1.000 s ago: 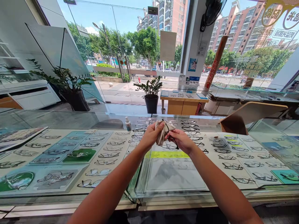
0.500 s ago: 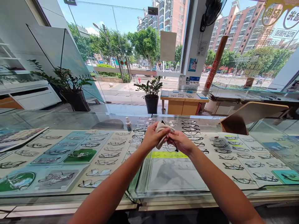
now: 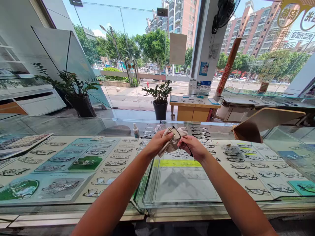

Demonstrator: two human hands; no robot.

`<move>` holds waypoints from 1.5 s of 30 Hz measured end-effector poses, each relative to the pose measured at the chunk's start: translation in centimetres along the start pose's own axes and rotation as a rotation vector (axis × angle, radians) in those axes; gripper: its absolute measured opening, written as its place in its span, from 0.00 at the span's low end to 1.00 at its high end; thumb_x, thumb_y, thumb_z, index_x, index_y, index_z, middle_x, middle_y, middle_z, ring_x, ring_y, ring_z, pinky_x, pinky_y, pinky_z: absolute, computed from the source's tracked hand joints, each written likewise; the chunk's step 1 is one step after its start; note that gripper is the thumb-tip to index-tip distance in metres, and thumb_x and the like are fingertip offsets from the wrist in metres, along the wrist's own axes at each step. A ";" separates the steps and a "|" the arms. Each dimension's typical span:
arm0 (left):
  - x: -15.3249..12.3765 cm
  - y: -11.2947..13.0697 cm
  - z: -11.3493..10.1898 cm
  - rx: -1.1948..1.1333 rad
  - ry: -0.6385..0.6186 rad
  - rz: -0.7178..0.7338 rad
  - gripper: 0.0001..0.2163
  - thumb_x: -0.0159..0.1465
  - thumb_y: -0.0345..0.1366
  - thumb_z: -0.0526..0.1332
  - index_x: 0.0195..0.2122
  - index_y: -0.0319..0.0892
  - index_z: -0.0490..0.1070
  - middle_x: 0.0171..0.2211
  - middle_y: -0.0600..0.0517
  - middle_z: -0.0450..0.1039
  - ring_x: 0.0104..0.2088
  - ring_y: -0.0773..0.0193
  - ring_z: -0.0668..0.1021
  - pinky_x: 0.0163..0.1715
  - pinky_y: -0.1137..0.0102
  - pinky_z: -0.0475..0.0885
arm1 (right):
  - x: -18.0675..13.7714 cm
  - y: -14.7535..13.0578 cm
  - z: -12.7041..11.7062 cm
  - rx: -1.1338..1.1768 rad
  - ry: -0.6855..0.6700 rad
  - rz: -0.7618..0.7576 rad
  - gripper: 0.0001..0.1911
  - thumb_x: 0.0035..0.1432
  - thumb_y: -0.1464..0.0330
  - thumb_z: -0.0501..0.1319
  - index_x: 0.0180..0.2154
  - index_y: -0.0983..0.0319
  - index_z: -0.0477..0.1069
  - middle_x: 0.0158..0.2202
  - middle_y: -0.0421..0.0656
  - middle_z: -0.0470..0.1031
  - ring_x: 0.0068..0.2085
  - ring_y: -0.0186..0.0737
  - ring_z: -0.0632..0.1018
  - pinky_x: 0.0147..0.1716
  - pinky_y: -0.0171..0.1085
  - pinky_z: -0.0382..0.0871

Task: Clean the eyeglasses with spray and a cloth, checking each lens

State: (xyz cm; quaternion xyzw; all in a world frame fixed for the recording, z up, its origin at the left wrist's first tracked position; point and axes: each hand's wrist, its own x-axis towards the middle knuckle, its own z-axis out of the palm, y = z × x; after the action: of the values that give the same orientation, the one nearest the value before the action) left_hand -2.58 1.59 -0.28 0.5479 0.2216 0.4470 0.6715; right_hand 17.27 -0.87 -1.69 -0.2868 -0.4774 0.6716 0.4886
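Above the glass display case, my left hand (image 3: 159,143) is closed on a beige cleaning cloth (image 3: 169,146), pressed against a pair of eyeglasses (image 3: 185,152). My right hand (image 3: 192,146) pinches the dark frame of these glasses from the right side. One dark temple shows across the top of the cloth, while a lens and another dark part hang below my right fingers. The cloth hides part of the frame. A small white spray bottle (image 3: 136,130) stands on the glass top, left of my hands and apart from them.
Rows of eyeglass frames (image 3: 116,163) lie inside the glass case (image 3: 150,200) on both sides. A wooden stand (image 3: 265,123) rests on the counter at right. Beyond it are a potted plant (image 3: 160,108) and a small wooden cabinet (image 3: 188,112).
My hands have moved slightly apart. The cloth is spread wider and lower on the left, and a dark temple now shows across its top. The glasses have shifted a little right.
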 end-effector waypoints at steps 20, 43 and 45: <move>0.3 -0.2 0.3 0.067 0.088 0.066 0.22 0.60 0.55 0.74 0.35 0.38 0.76 0.26 0.49 0.80 0.24 0.65 0.80 0.28 0.72 0.77 | -0.3 -0.2 0.5 -0.051 0.000 -0.031 0.24 0.46 0.50 0.80 0.30 0.63 0.80 0.32 0.44 0.81 0.34 0.36 0.73 0.39 0.39 0.63; 0.0 -1.6 2.0 0.113 0.222 0.171 0.22 0.63 0.55 0.70 0.30 0.42 0.68 0.16 0.55 0.72 0.14 0.67 0.71 0.16 0.73 0.68 | -0.4 1.3 1.9 0.063 -0.054 -0.011 0.22 0.48 0.52 0.80 0.31 0.63 0.80 0.32 0.45 0.81 0.34 0.36 0.73 0.36 0.38 0.61; 0.1 -1.8 2.0 0.106 0.245 0.158 0.23 0.64 0.58 0.68 0.29 0.42 0.69 0.16 0.55 0.71 0.14 0.66 0.71 0.15 0.72 0.67 | -0.4 1.3 1.8 0.052 -0.052 -0.016 0.23 0.48 0.51 0.80 0.31 0.63 0.80 0.32 0.45 0.81 0.33 0.36 0.73 0.36 0.39 0.61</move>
State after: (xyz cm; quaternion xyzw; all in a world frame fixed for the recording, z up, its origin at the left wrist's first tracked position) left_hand -0.36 0.58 -1.32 0.5395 0.2813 0.5498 0.5723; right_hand 15.35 -1.95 -2.26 -0.2527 -0.4746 0.6871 0.4886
